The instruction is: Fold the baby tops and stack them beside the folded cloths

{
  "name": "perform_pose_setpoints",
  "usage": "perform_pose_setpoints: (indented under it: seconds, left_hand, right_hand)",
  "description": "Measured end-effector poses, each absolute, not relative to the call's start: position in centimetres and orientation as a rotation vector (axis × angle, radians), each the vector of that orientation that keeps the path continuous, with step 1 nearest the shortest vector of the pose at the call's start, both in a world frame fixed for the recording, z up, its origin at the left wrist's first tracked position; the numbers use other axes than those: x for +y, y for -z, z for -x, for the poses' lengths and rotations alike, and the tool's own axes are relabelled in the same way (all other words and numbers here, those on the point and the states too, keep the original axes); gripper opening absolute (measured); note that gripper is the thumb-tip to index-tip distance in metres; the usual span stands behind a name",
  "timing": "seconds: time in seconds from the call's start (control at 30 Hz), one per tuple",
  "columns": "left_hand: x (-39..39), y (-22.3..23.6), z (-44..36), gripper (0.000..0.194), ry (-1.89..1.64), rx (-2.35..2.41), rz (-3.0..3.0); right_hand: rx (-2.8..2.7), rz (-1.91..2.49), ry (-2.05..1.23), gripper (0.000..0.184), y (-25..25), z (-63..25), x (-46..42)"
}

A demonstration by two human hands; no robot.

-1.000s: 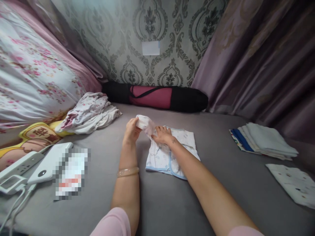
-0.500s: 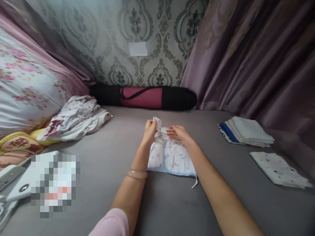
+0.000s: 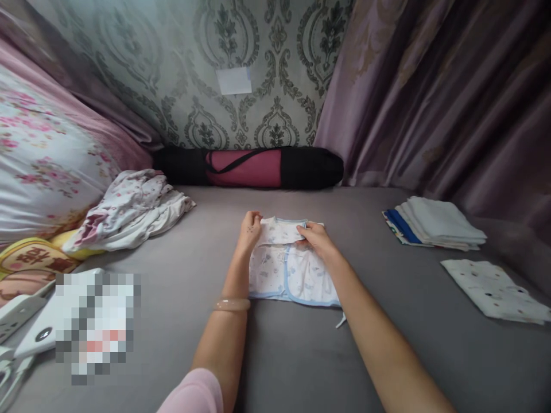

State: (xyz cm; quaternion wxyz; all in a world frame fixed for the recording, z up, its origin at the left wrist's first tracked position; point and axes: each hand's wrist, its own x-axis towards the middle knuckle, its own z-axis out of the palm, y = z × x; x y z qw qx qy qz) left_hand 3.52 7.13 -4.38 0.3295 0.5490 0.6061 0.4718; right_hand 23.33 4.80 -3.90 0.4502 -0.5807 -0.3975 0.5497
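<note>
A small white baby shirt (image 3: 307, 278) with pale blue prints and blue edging lies flat on the grey bed sheet. Its left sleeve is folded across the upper part, below the neckline. At the upper left edge of the shirt my left hand (image 3: 251, 228) is closed on the cloth, with most of its fingertips hidden. My right hand (image 3: 313, 236) pinches the end of the folded sleeve between thumb and fingers. A thin white tie sticks out at the lower right corner, beside my right forearm.
Folded cloths (image 3: 443, 221) are stacked at the right, with a folded dotted cloth (image 3: 495, 292) nearer. Crumpled clothes (image 3: 129, 212) lie at the left, near a white device (image 3: 47, 321) with cables. A black and red long bag (image 3: 245, 167) rests along the wall.
My left hand has moved slightly left and down. The sleeve, raised before, now lies across the shirt. My right hand, formerly with fingers extended, has closed on the sleeve end.
</note>
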Motion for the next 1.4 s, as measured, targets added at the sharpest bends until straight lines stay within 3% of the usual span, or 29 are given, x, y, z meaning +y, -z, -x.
perform_pose_setpoints:
  seconds: [0.27, 0.53, 0.7, 0.87, 1.07, 1.4]
  left_hand:
    - [5.4, 5.7, -3.5, 0.060, -0.756, 1.609, -1.987]
    - [5.9, 6.9, -3.2, 0.059, -0.554, 1.721, -2.061]
    - [5.8, 6.6, -4.1, 0.050, -0.657, 1.730, -2.166]
    - [5.4, 6.7, -6.6, 0.045, -0.598, 1.614, -2.363]
    - [4.4, 6.8, -6.9, 0.052, -0.370, 1.740, -2.289]
    - [4.3, 7.1, -6.9, 0.071, -0.368, 1.918, -2.192]
  right_hand:
    - [-1.530, 1.770, -0.672, 0.035, 5.9, -24.1, 5.6]
    - [-1.822, 2.048, -0.219, 0.040, 4.4, -23.4, 3.2]
    - [-2.014, 1.878, 0.044, 0.044, 4.4, -22.3, 2.8]
    - [-2.339, 1.592, -0.069, 0.051, 5.8, -20.5, 2.9]
    - [-2.393, 1.664, -0.210, 0.056, 6.0, -20.1, 2.5]
    - [-2.184, 1.964, -0.247, 0.061, 6.1, -20.7, 2.6]
